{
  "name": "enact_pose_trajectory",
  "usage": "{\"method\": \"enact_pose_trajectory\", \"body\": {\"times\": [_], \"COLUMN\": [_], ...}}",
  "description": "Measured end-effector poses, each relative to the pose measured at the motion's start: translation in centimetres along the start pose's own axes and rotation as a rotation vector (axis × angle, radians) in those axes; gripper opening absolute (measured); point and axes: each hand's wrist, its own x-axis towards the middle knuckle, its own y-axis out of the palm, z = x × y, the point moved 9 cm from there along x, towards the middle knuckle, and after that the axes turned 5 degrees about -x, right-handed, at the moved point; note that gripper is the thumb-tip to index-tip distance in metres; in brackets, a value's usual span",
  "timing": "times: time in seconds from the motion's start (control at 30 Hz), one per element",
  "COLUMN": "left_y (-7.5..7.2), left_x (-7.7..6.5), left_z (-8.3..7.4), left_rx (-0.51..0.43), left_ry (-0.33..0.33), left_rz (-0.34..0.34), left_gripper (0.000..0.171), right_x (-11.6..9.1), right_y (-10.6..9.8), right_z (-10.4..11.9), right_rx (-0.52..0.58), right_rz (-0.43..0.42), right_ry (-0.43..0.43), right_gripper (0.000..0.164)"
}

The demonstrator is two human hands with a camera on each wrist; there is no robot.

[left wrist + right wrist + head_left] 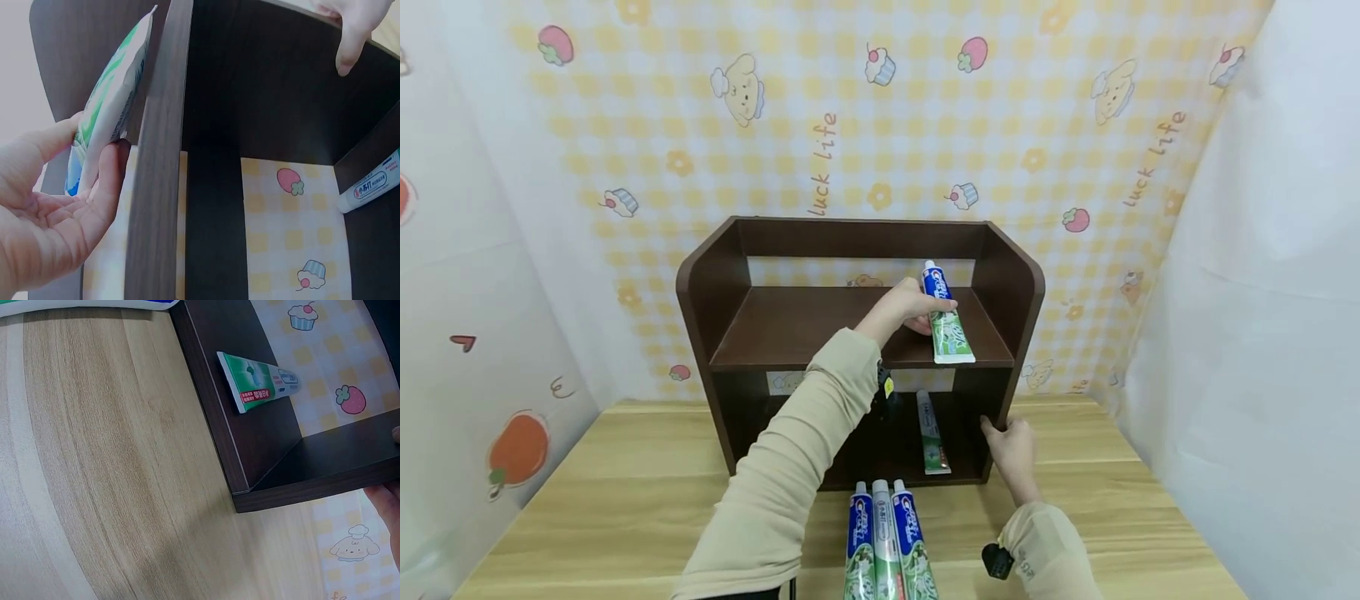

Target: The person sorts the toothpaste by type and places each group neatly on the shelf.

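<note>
- Head view: the left hand (904,312) pinches a blue, green and white Crest toothpaste tube (952,335) at the top level of the brown shelf (820,325). I can't tell if the tube touches the board. Its white cap points to the back. The right hand (1017,452) grips the shelf's right side. The left sleeve (786,467) hides some of the lower level, where a green-and-white tube (932,435) lies. Three tubes (886,542) on the table (587,500) are cut off at the bottom.
- Left wrist view: the Crest toothpaste tube shows its thin edge, so its words are hard to read. Its cap is hidden.
- Right wrist view: the right hand is mostly cut off.
</note>
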Motion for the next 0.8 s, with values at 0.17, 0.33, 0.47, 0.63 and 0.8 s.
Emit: {"method": "enact_pose_trajectory", "body": {"times": [0.17,0.33,0.47,0.63,0.8], "left_y": [0.2,0.7,0.9,0.5,0.1], "left_x": [1.1,1.9,2.1,1.6,0.9], "left_z": [0.7,0.9,0.6,0.0,-1.1], "left_rx": [0.080,0.121,0.140,0.227,0.340], "left_ry": [-0.032,-0.054,-0.051,0.000,0.121], "left_rz": [-0.058,-0.073,-0.094,-0.156,-0.234], "left_gripper": [0.047,0.051,0.053,0.058,0.056], "right_x": [-0.7,-1.0,-0.8,-0.6,0.0], "right_y": [0.1,0.3,0.6,0.6,0.5], "right_z": [0.2,-0.1,-0.3,0.0,-0.5], "right_rx": [0.108,0.067,-0.004,-0.018,-0.005], "right_rz": [-0.035,-0.039,-0.008,0.004,0.017], "right_ry": [-0.068,-0.053,0.000,-0.003,0.024], "right_gripper": [0.036,0.036,0.032,0.033,0.034]}}
